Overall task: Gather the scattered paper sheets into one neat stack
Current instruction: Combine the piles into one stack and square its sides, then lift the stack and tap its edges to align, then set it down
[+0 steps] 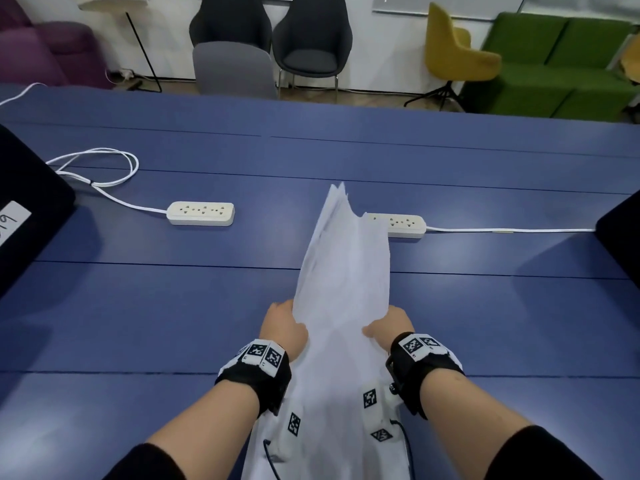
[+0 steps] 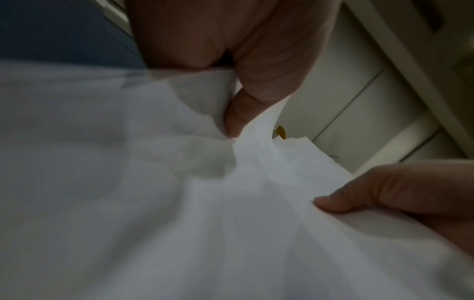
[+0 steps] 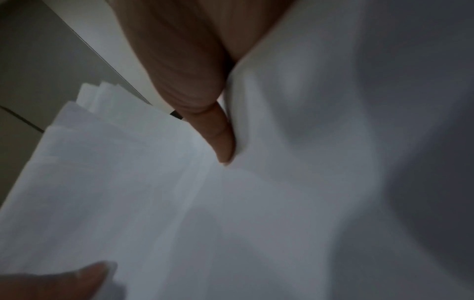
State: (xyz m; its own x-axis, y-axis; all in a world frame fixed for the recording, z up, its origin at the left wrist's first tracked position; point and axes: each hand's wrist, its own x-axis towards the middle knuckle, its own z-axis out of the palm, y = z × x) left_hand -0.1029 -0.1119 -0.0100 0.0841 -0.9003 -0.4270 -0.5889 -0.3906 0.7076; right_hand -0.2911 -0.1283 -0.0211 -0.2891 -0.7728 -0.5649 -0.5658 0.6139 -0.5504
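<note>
A bundle of several white paper sheets (image 1: 343, 271) stands lifted above the blue table (image 1: 138, 306), its far corners uneven and pointing away from me. My left hand (image 1: 282, 329) grips the bundle's left edge and my right hand (image 1: 389, 323) grips its right edge. In the left wrist view the paper sheets (image 2: 153, 192) fill the frame, with my left hand (image 2: 241, 97) pinching a bent edge and my right hand (image 2: 384, 192) on the other side. The right wrist view shows my right hand (image 3: 205, 97) pinching the paper sheets (image 3: 231, 213), and a left thumb at the bottom left.
Two white power strips lie on the table, one (image 1: 201, 213) at centre left with a looped white cable (image 1: 104, 168), the other (image 1: 401, 225) just behind the paper. Dark objects sit at the left (image 1: 27, 209) and right (image 1: 620, 230) edges. Chairs (image 1: 311, 39) stand beyond the table.
</note>
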